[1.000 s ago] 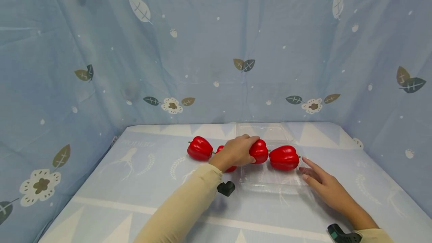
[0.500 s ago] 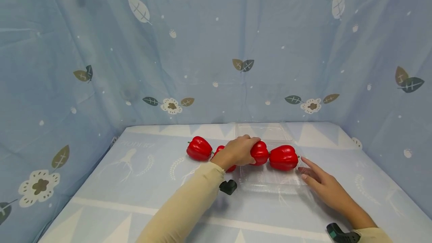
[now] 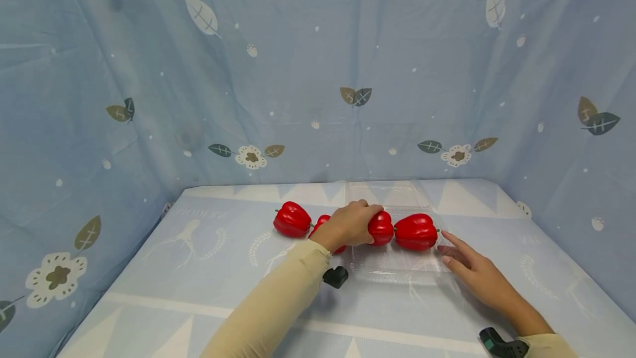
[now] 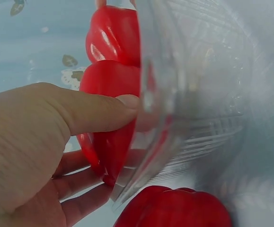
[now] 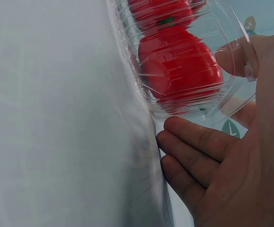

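Note:
My left hand (image 3: 350,224) grips a red bell pepper (image 3: 381,229) from above, thumb and fingers around it, at the left side of a clear plastic container (image 3: 392,265). In the left wrist view the thumb lies across this pepper (image 4: 109,85), just beside the container's wall (image 4: 174,94). Another red bell pepper (image 3: 416,232) lies inside the container on the right, end to end with the held one. My right hand (image 3: 474,274) is at the container's right end, fingers extended; in the right wrist view its thumb (image 5: 238,56) is at the rim.
A red bell pepper (image 3: 292,220) lies on the table left of the container. Another pepper (image 3: 322,219) is partly hidden behind my left wrist. The container's clear lid (image 3: 387,193) lies folded back toward the patterned curtain (image 3: 318,70).
The pepper in my left hand has sunk slightly lower beside the other pepper in the container. My right hand has stayed at the container's right end.

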`<act>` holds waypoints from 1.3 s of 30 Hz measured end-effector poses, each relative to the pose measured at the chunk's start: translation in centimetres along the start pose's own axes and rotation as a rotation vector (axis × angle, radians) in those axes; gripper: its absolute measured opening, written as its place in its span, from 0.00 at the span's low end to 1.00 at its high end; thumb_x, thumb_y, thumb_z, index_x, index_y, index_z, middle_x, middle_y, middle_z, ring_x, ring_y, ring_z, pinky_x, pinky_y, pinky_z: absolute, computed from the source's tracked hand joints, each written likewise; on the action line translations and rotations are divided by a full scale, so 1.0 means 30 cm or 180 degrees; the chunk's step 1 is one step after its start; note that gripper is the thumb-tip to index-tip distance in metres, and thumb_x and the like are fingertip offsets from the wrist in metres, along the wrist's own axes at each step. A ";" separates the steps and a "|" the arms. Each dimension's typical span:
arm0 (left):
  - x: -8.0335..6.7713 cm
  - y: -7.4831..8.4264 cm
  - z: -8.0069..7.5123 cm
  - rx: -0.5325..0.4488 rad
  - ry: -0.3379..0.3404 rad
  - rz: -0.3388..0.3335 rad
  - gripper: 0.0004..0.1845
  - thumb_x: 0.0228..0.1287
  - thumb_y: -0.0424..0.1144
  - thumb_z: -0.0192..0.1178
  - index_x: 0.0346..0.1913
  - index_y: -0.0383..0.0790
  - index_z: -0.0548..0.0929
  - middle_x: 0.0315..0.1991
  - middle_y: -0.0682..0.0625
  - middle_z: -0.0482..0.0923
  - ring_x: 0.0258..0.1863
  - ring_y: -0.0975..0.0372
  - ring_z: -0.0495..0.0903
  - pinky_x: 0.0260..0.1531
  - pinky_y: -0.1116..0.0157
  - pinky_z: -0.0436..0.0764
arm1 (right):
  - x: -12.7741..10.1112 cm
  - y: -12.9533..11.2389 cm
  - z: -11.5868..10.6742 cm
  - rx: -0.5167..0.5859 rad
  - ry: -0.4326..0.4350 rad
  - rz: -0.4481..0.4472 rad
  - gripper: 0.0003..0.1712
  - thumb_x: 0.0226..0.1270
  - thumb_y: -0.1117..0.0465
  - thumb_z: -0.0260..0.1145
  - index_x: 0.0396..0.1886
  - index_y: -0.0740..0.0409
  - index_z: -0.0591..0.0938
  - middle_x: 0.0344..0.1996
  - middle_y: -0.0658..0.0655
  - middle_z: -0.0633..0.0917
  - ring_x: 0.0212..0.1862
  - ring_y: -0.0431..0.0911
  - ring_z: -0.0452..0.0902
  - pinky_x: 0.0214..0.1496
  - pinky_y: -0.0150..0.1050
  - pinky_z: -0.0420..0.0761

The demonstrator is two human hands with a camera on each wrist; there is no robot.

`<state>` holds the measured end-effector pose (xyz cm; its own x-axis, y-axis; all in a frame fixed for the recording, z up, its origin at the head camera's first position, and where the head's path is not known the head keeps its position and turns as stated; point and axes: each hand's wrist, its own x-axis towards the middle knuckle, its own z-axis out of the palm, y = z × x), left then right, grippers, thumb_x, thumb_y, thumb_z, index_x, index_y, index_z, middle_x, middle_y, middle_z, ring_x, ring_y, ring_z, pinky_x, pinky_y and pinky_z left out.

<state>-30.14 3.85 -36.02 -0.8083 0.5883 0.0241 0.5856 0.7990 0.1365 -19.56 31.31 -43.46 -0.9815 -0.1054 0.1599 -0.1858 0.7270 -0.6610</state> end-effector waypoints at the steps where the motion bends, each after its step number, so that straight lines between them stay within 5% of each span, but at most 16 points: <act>1: -0.001 0.000 0.001 -0.0004 0.0007 0.0000 0.39 0.51 0.47 0.71 0.67 0.59 0.68 0.54 0.53 0.73 0.52 0.62 0.72 0.46 0.60 0.78 | -0.001 -0.002 -0.001 0.0019 0.0011 0.0003 0.36 0.72 0.47 0.55 0.75 0.50 0.56 0.57 0.63 0.78 0.60 0.60 0.72 0.54 0.58 0.74; 25: -0.005 0.010 -0.006 0.0097 -0.0092 0.0045 0.40 0.47 0.56 0.71 0.66 0.59 0.69 0.54 0.54 0.72 0.51 0.62 0.70 0.41 0.62 0.79 | 0.001 0.014 0.002 0.0038 -0.0013 0.0021 0.36 0.72 0.47 0.55 0.75 0.47 0.55 0.58 0.63 0.77 0.62 0.60 0.70 0.56 0.59 0.73; 39: 0.002 0.012 -0.010 0.0101 -0.0020 0.0047 0.37 0.50 0.53 0.71 0.66 0.58 0.70 0.52 0.53 0.72 0.51 0.62 0.71 0.41 0.61 0.79 | 0.002 0.012 0.003 0.0050 0.0005 0.0039 0.37 0.71 0.46 0.55 0.75 0.47 0.55 0.58 0.64 0.77 0.61 0.60 0.71 0.55 0.59 0.73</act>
<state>-29.99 4.13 -35.67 -0.7991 0.6008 0.0198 0.5993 0.7937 0.1046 -19.69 31.49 -43.77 -0.9836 -0.0956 0.1527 -0.1744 0.7174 -0.6745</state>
